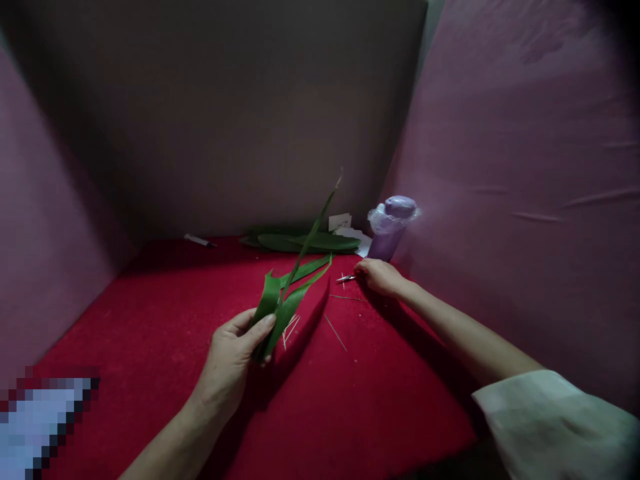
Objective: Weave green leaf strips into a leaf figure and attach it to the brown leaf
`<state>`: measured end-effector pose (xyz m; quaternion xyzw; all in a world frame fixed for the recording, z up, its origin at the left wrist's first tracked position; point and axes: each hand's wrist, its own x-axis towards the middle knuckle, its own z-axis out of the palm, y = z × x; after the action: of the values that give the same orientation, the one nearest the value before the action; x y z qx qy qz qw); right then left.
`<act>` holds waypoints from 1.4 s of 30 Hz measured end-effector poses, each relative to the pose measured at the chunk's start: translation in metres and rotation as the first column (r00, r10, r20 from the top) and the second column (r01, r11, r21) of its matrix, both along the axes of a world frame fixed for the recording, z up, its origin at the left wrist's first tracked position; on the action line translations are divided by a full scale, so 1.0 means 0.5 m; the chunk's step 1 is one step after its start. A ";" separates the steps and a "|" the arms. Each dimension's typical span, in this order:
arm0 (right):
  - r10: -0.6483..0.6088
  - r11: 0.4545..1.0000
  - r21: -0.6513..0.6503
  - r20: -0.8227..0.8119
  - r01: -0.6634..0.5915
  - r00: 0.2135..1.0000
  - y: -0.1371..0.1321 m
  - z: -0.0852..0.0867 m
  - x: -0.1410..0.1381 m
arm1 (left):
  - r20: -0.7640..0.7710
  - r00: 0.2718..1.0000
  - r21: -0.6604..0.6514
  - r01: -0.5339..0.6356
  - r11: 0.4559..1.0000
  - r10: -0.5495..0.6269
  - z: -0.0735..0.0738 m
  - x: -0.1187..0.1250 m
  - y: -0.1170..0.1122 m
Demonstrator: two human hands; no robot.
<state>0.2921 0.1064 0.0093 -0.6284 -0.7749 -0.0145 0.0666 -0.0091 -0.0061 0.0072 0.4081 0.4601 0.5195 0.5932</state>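
My left hand (pixel 243 350) is closed around long green leaves (pixel 293 307), thumb on top. One narrow leaf stands up well above the others. Farther off on the right, my right hand (pixel 381 275) is closed at the handle end of small metal scissors (pixel 345 279), blades pointing left; the handles are hidden by the fingers. A thin pale stick lies across the blades. Several toothpicks (pixel 290 328) lie on the red cloth (pixel 320 413) just beyond my left hand. Two thin stems (pixel 336 333) rest between the hands.
More broad green leaves (pixel 305 241) are stacked at the back wall, beside white paper pieces (pixel 356 238). A purple container (pixel 386 241) with a clear plastic liner stands near the right wall (pixel 520 167). A syringe (pixel 199 241) lies at the back left. A pixelated area covers the lower left corner.
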 end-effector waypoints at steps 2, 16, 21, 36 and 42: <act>0.055 0.998 -0.030 0.059 -0.053 0.997 0.002 -0.008 0.007 | -0.021 1.000 0.000 0.012 1.000 -0.012 0.004 0.001 -0.001; 0.180 0.967 -0.065 -0.507 -0.245 0.843 -0.143 0.075 0.035 | -0.044 0.998 0.013 -0.043 0.999 0.043 0.046 -0.045 0.010; 0.319 0.850 -0.167 -0.589 -0.499 0.742 -0.220 0.130 -0.053 | -0.108 0.993 -0.005 0.056 0.998 -0.056 0.044 -0.046 0.012; 0.392 0.721 -0.359 -0.494 -0.592 0.776 -0.172 0.177 -0.136 | -0.156 0.964 0.003 0.220 0.976 -0.216 0.040 -0.039 0.005; 0.398 0.704 -0.388 -0.478 -0.594 0.783 -0.171 0.188 -0.148 | -0.123 0.959 -0.036 0.254 0.967 -0.257 0.037 -0.037 0.003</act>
<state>0.2181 0.0211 0.1035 -0.3769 -0.8652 0.3287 0.0363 -0.0276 -0.0046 0.0257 0.4903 0.4453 0.4072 0.6289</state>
